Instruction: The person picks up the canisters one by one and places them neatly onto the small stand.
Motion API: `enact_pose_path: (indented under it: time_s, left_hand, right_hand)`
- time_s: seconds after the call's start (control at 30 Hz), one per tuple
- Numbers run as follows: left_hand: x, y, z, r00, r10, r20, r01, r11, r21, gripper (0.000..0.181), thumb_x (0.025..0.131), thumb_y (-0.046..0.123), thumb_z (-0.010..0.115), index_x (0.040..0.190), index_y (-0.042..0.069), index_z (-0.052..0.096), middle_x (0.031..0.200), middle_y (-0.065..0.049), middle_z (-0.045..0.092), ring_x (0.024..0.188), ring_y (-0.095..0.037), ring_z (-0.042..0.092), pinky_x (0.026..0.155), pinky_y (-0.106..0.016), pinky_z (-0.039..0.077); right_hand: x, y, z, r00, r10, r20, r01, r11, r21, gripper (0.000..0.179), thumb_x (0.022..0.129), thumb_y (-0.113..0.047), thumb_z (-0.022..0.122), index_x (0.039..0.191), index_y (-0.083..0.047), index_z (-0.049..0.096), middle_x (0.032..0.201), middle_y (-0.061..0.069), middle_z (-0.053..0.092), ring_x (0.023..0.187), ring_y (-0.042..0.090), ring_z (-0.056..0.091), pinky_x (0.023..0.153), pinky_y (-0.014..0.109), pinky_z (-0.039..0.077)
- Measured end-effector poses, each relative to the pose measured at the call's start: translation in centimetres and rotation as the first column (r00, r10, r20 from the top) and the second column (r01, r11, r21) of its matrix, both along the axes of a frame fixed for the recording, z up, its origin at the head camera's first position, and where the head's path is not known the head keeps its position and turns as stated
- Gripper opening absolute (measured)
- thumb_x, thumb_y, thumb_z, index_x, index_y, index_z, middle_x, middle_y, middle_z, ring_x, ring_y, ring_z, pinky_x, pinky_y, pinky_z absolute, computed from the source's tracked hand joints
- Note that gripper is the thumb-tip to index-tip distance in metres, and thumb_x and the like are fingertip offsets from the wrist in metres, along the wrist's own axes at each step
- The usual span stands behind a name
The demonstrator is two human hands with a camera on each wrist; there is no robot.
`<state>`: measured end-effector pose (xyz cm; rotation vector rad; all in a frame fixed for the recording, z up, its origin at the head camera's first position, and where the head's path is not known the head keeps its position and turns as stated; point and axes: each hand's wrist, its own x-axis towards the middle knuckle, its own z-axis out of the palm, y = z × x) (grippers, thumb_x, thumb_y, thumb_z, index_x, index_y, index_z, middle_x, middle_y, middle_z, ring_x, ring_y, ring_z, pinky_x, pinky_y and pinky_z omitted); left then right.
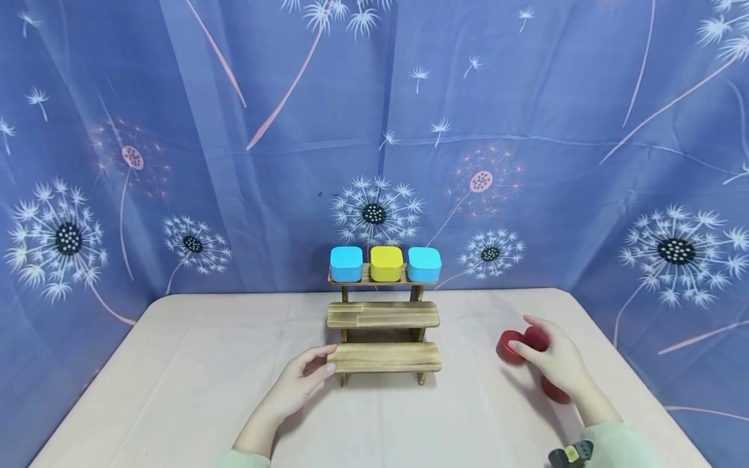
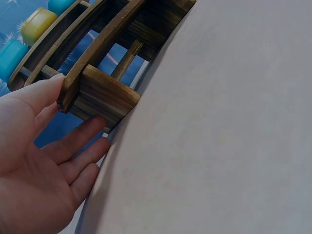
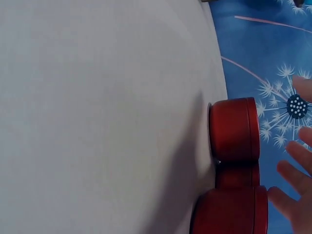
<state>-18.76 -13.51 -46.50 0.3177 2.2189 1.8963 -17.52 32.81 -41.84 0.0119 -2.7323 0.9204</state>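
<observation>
A three-tier wooden stand is on the table, with a blue tin, a yellow tin and another blue tin lined up on its top tier. At the lowest tier's left end, my left hand pinches the board between thumb and index finger; its other fingers spread loosely below, as the left wrist view shows. To the right are three round red tins. My right hand hovers over them with fingers spread, partly covering the farther ones. In the right wrist view its fingers are just above the lids of the red tins.
A pale cloth covers the table. Behind it and along both sides hangs a blue curtain printed with dandelions, close to the back of the stand. The stand's middle tier holds nothing.
</observation>
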Motion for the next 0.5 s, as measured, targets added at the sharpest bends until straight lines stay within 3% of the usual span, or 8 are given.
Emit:
enact_pose_path:
  time_s: [0.2,0.5]
  left_hand:
    - [0.02,-0.04,0.16,1.0,0.001,0.007,-0.001,1.0,0.011,0.047,0.092,0.021,0.062,0.134,0.004,0.05,0.136,-0.023,0.05,0.118,-0.03,0.053,0.086,-0.036,0.054]
    - [0.08,-0.04,0.06,1.0,-0.015,0.014,0.015,1.0,0.024,0.048,0.092,0.023,0.061,0.135,0.005,0.049,0.139,-0.023,0.046,0.126,-0.037,0.047,0.097,-0.048,0.048]
  right_hand:
    - [-0.45,0.22,0.03,0.998,0.053,0.013,-0.054,0.997,0.056,0.071,0.081,-0.035,0.074,0.133,0.004,0.047,0.131,0.03,0.048,0.122,0.048,0.041,0.098,0.065,0.034]
    - [-0.77,0.49,-0.27,0.997,0.081,0.017,-0.082,0.989,0.122,0.073,0.077,-0.036,0.077,0.13,0.005,0.048,0.126,0.031,0.051,0.118,0.047,0.044,0.097,0.063,0.037]
